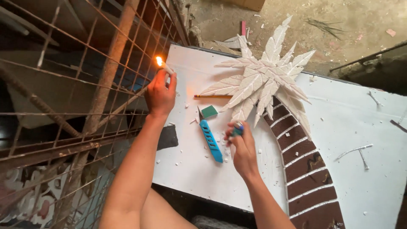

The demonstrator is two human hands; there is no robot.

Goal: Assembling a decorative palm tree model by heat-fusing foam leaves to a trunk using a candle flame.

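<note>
Left hand (160, 94): fingers pinched a thin white burning stick (163, 65) low, near the white board's (186, 169) left edge; light, snappy.
Right hand (242, 148): fingers wrapped a small lighter (238, 128).

Left hand (160, 94) raised ahead of right, fingers pinched closed, forearm extended. Right hand (240, 144) held lower, fist curled shut, wrist bent.

So the palm tree cutout (271, 85) lies on the board (352, 123), trunk running toward the near edge. Left of the trunk sits the utility knife (210, 141), with a small block (209, 112) just behind it and a pencil (213, 96) behind that. Wire grid (72, 85) stands left of the board — floor (339, 25) lies beyond.
</note>
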